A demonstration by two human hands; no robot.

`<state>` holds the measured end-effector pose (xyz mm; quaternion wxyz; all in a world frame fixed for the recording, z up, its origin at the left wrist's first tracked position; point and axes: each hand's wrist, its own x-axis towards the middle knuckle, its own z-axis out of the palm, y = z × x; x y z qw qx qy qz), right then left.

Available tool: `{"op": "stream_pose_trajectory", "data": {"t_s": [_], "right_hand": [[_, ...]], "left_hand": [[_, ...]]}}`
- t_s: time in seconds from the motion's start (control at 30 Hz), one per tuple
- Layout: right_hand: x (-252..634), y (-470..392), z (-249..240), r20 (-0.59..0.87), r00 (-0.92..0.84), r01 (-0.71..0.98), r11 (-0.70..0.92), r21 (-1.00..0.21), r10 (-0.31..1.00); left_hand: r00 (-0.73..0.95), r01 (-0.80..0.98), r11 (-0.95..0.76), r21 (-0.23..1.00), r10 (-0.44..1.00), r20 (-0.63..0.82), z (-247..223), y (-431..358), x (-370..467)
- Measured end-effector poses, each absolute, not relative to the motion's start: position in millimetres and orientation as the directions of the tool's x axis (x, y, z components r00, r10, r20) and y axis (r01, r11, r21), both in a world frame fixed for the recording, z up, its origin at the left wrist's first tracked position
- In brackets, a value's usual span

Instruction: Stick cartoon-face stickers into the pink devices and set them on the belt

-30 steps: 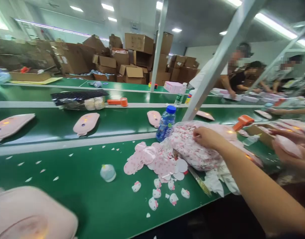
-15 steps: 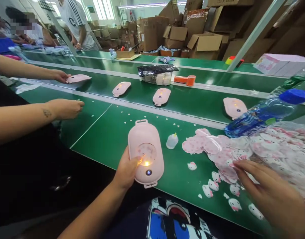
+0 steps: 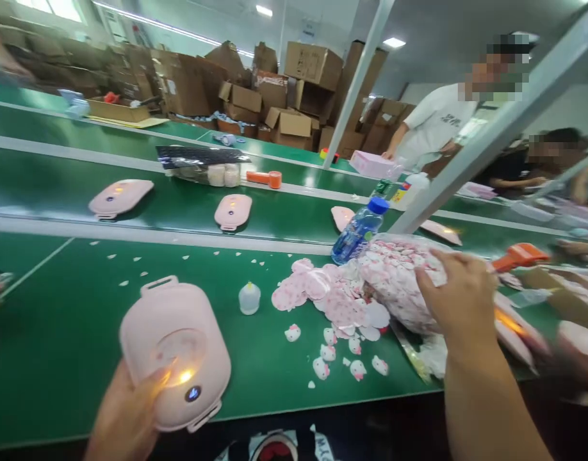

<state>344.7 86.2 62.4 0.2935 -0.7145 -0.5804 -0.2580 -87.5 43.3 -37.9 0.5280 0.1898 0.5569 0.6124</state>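
My left hand (image 3: pixel 130 403) grips a pink rounded device (image 3: pixel 205 339) by its left side, with the thumb over the face. The device has a strap loop at each end, a round recess, an orange light and a small lit display. My right hand (image 3: pixel 462 301) is over the right side of a clear bag (image 3: pixel 394 275) full of printed stickers, thumb spread from the fingers; whether it touches the bag I cannot tell. Beside the bag lies a pile of pink round stickers (image 3: pixel 339 307). Several white cat-face stickers (image 3: pixel 321 367) are scattered in front.
A small white bottle (image 3: pixel 249 298) stands near the device. A blue-capped bottle (image 3: pixel 359 230) leans behind the bag. On the belt lie more pink devices (image 3: pixel 233 211) and an orange tool (image 3: pixel 264 178). At right are another orange tool (image 3: pixel 519 256) and co-workers.
The head view has turned right. My right hand has gone from the pink sticker pile to the bag's right side. My left hand still holds the pink device.
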Motion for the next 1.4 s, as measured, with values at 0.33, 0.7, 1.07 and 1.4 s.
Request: {"op": "stream_pose_trajectory", "data": {"t_s": [0.33,0.7,1.07,1.4], "right_hand": [[126,121,-12,0.026,-0.307,0.834,0.282,-0.474,0.951],[180,62,53,-0.012,-0.692,0.558,0.524,-0.643,0.722],[214,4,66,0.199,-0.701,0.578,0.709,-0.404,0.685],[203,5,63,0.288,-0.733,0.515,0.780,-0.355,0.616]], "left_hand": [[-0.425,-0.464,0.040,0.885,0.866,-0.263,-29,42,-74],[-0.358,-0.353,-0.070,0.933,0.931,-0.066,-39,4,-67],[-0.100,-0.089,-0.223,0.971,0.972,0.214,-9,-12,-46],[-0.080,-0.087,-0.312,0.946,0.949,0.305,2,-21,-51]]}}
